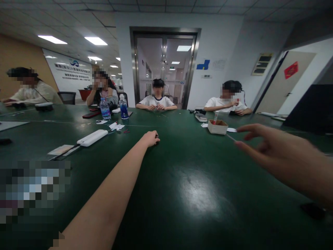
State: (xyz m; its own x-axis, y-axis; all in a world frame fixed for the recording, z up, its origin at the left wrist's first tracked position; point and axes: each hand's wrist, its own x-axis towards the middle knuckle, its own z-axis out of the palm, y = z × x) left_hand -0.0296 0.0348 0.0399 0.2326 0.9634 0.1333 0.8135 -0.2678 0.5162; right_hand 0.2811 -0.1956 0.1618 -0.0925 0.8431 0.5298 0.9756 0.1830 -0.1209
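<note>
Clock directions are taken from the wearer, with 12 o'clock straight ahead. The left hand [150,139] rests on the green table [177,152] at 12 o'clock. Its fingers are curled narrowly around a small dark part [157,137], mostly hidden by the grip. The right hand [283,156] is raised above the table at 2 o'clock, blurred, with thumb and forefinger apart. A thin rod [231,138] meets the thumb tip in the view; whether it is gripped cannot be told. The box [217,130] stands at 1 o'clock, beyond the rod, with a red-and-clear item [215,118] upright in it. A white card [231,130] lies just beside the box. At 11 o'clock lies the power strip [93,138]; farther out, two bottles [124,107] stand upright. A co-worker [157,99] sits across the table at 12 o'clock.
</note>
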